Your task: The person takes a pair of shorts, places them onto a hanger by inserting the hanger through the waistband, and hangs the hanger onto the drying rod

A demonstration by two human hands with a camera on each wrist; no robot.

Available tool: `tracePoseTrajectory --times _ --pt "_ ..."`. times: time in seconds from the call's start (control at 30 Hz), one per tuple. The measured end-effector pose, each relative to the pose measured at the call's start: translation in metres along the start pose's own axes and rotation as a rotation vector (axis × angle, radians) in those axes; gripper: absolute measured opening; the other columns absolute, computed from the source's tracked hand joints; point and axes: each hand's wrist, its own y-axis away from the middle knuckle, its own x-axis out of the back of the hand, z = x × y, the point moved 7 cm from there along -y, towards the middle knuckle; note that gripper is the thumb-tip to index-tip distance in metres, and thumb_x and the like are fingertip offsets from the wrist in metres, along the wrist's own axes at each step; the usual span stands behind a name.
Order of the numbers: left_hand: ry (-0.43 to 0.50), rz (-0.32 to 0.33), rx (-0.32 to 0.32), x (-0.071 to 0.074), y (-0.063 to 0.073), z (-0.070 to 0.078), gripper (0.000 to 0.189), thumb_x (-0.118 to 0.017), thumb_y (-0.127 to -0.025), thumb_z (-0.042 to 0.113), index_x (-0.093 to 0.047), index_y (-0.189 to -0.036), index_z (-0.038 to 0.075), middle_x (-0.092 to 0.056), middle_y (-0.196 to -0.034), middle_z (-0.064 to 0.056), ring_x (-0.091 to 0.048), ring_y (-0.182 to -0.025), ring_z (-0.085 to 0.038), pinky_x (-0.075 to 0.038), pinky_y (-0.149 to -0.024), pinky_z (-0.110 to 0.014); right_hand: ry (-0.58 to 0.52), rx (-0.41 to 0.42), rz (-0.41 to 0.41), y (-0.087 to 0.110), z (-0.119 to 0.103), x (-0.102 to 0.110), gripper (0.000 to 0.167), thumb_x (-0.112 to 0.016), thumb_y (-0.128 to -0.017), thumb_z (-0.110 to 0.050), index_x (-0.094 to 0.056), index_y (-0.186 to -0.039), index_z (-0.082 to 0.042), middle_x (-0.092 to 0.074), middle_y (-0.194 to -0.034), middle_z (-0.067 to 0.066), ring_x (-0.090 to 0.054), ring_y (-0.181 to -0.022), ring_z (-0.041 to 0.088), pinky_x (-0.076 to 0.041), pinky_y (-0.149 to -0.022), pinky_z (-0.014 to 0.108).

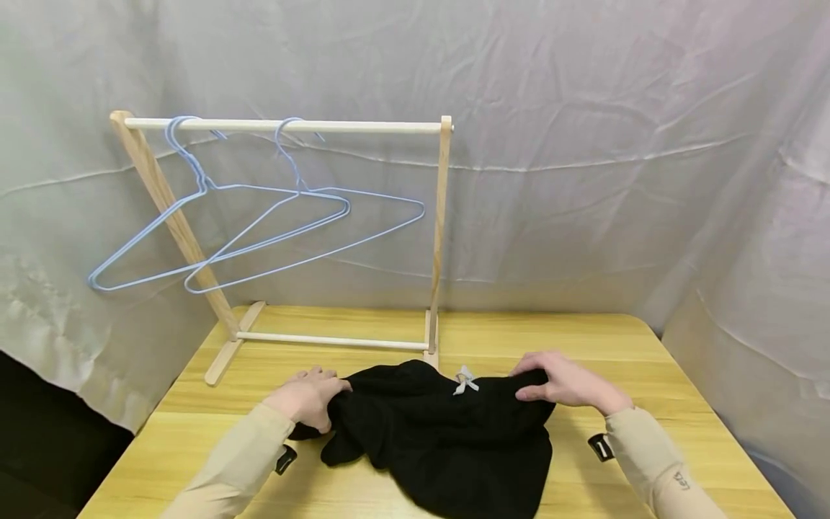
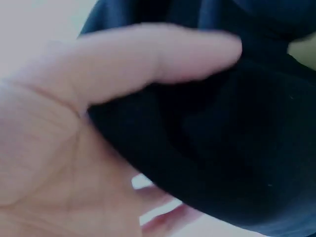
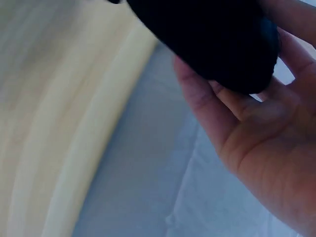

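A black cloth garment [image 1: 454,447] with a small white bow [image 1: 465,380] at its upper edge is stretched between both hands, its lower part hanging loose over the table. Its exact kind is unclear among the folds. At the garment's left end, my left hand [image 1: 311,398] grips the cloth; the left wrist view shows the thumb [image 2: 197,54] lying over the black fabric, fingers behind. My right hand [image 1: 564,380] pinches the upper right corner between thumb and fingers. In the right wrist view, fingers [image 3: 207,103] curl around the dark edge.
Behind the garment, a wooden rack [image 1: 438,238] stands on the yellow wood-grain table [image 1: 551,339]. Several light-blue wire hangers [image 1: 305,256] hang from its white top rail [image 1: 363,127]. Grey curtain [image 1: 583,180] encloses the back and sides.
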Motion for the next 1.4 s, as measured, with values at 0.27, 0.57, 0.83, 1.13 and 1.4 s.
tracePoseTrajectory --times 0.27,0.57,0.83,1.13,1.4 --pt "0.174 -0.039 -0.130 0.009 -0.018 0.023 0.067 -0.069 -0.091 0.050 -0.054 -0.143 0.011 -0.048 -0.151 -0.021 -0.040 -0.143 -0.043 -0.029 -0.118 -0.061 -0.079 -0.039 -0.012 0.013 0.014 -0.002 0.023 -0.071 -0.094 -0.023 -0.071 -0.114 -0.012 -0.072 -0.109 0.001 -0.064 -0.102 0.012 -0.052 -0.087 0.031" --pt "0.179 -0.176 -0.138 0.000 -0.061 0.044 0.050 -0.040 -0.109 0.028 -0.040 -0.153 0.004 -0.041 -0.158 -0.018 -0.033 -0.151 -0.035 -0.027 -0.123 -0.048 -0.283 -0.240 -0.104 0.027 0.040 -0.007 0.045 -0.066 -0.098 -0.023 -0.055 -0.134 0.000 -0.061 -0.127 0.024 -0.068 -0.101 0.030 -0.056 -0.083 0.030" --pt "0.184 -0.278 -0.089 -0.012 -0.088 0.047 0.049 -0.039 -0.103 0.005 -0.040 -0.152 0.007 -0.042 -0.157 -0.016 -0.039 -0.147 -0.029 -0.031 -0.121 -0.041 -0.300 -0.306 -0.147 0.035 0.053 -0.018 0.050 -0.067 -0.097 -0.026 -0.054 -0.134 0.005 -0.062 -0.127 0.025 -0.066 -0.109 0.037 -0.056 -0.085 0.032" --pt "0.167 -0.170 -0.055 -0.013 -0.105 0.042 0.024 -0.045 -0.101 0.001 -0.058 -0.119 0.010 -0.057 -0.131 -0.013 -0.047 -0.098 -0.022 -0.035 -0.087 -0.036 -0.408 -0.421 -0.260 0.041 0.061 -0.033 0.065 -0.065 -0.098 -0.025 -0.041 -0.141 0.017 -0.061 -0.121 0.034 -0.066 -0.099 0.028 -0.056 -0.075 0.042" --pt "0.097 -0.036 -0.049 -0.015 -0.110 0.043 0.005 -0.060 -0.099 0.011 -0.059 -0.105 0.011 -0.062 -0.105 -0.006 -0.051 -0.087 -0.020 -0.043 -0.084 -0.036 -0.419 -0.425 -0.274 0.042 0.060 -0.036 0.063 -0.063 -0.099 -0.025 -0.040 -0.142 0.016 -0.064 -0.114 0.025 -0.066 -0.099 0.030 -0.055 -0.076 0.042"
